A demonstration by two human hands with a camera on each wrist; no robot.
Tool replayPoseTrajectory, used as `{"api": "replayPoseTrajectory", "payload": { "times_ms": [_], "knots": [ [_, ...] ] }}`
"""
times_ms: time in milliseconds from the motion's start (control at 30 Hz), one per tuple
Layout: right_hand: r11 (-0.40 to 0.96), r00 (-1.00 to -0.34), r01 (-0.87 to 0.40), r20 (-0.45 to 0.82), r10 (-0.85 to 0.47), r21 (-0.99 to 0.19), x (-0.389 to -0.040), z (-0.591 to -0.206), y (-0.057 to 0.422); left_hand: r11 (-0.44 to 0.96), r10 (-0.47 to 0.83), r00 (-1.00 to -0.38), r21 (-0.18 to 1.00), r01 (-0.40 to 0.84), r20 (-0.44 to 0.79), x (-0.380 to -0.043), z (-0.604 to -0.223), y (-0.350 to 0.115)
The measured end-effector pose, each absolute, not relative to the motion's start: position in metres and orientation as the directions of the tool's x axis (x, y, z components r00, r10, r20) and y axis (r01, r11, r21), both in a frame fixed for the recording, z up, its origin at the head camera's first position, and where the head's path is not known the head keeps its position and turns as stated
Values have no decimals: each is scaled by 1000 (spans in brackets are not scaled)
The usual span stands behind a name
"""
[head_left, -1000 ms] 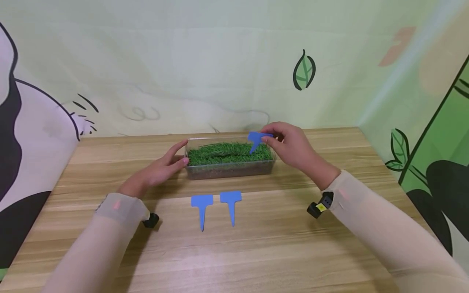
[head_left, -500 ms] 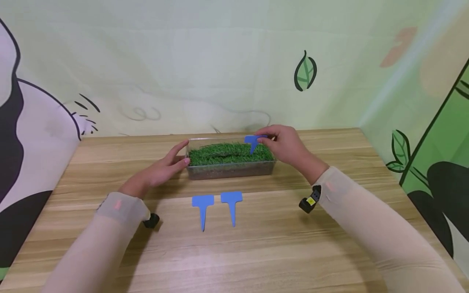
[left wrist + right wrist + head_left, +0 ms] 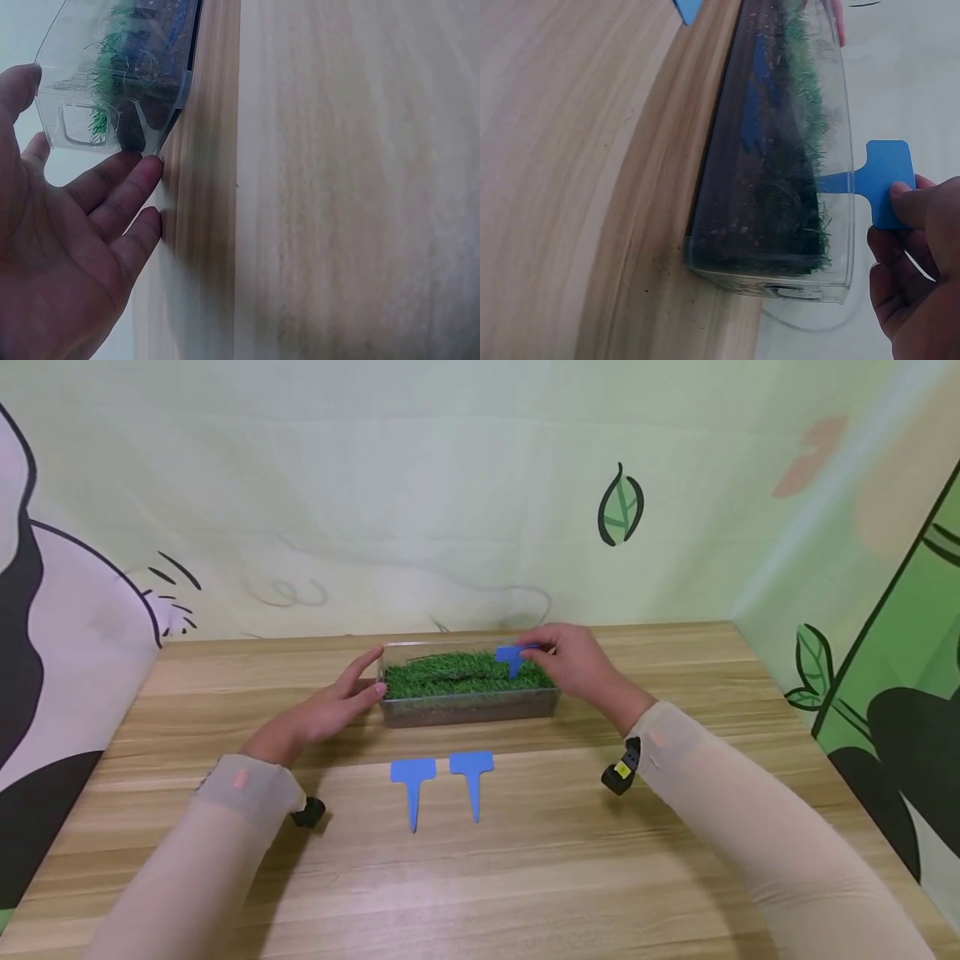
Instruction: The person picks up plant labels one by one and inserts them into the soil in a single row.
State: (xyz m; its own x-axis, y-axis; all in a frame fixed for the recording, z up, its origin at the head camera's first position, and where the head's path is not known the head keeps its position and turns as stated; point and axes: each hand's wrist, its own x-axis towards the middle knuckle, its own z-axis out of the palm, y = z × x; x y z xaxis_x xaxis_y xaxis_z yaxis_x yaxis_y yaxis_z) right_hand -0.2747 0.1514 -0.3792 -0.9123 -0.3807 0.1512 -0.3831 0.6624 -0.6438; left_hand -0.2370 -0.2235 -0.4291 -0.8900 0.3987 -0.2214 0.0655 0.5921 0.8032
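Note:
My right hand (image 3: 576, 662) pinches the broad head of a blue T-shaped plant label (image 3: 510, 656) between thumb and fingers. In the right wrist view the stem of that plant label (image 3: 885, 182) runs down into the grass and its tip is hidden. The clear plastic box (image 3: 472, 710) holds green grass (image 3: 450, 675) over dark soil. At the box's left end rests my left hand (image 3: 322, 710), thumb and fingers spread and touching the wall. The left wrist view shows those fingers (image 3: 127, 195) fairly straight against the box end (image 3: 79, 124).
Two more blue plant labels, a left one (image 3: 413, 772) and a right one (image 3: 472, 764), lie flat before the box on the wooden table (image 3: 525, 877). Behind the table's back edge rises a wall covering (image 3: 450, 510) with printed leaves.
My right hand has moved left and down, and the plant label it pinches has turned upright and sunk lower into the grass. My left hand stays at the box end.

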Motion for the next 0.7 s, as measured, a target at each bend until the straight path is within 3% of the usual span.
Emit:
{"api": "replayPoseTrajectory", "payload": {
  "times_ms": [700],
  "knots": [
    [680, -902, -410, 159, -401, -608, -280, -391, 150, 605, 392, -880, 796, 26, -270, -237, -425, -223]
  ]
}}
